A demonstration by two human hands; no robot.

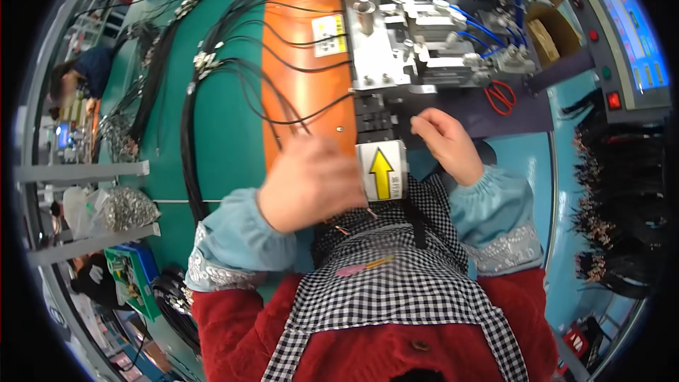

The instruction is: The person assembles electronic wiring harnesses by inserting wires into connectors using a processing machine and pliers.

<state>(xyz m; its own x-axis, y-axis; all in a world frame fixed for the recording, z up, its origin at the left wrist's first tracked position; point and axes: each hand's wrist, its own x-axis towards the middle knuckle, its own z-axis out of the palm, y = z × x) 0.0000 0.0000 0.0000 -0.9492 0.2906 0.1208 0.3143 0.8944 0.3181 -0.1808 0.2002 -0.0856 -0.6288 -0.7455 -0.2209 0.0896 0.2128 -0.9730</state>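
My left hand [311, 182], smeared by motion, is over the near end of the orange surface. Its fingers look closed round a thin black cable [288, 110] that runs up from it. Below the hand, thin wire ends [371, 213] with coppery tips hang over my checked apron. My right hand [453, 147] is raised beside the front of the machine, fingers curled in and thumb against the forefinger; nothing shows between them. Between my hands sits a white plate with a yellow arrow [382, 171], and just beyond it a dark block [375, 119] of the machine.
Ahead stands a metal machine [378, 53] with blue air tubes. Black cables fan across the orange surface [308, 88] and green table [233, 110]. At right are red-handled scissors [500, 97], a lit control screen [633, 32] and hanging cable bundles [615, 191]. Another person [88, 74] is at far left.
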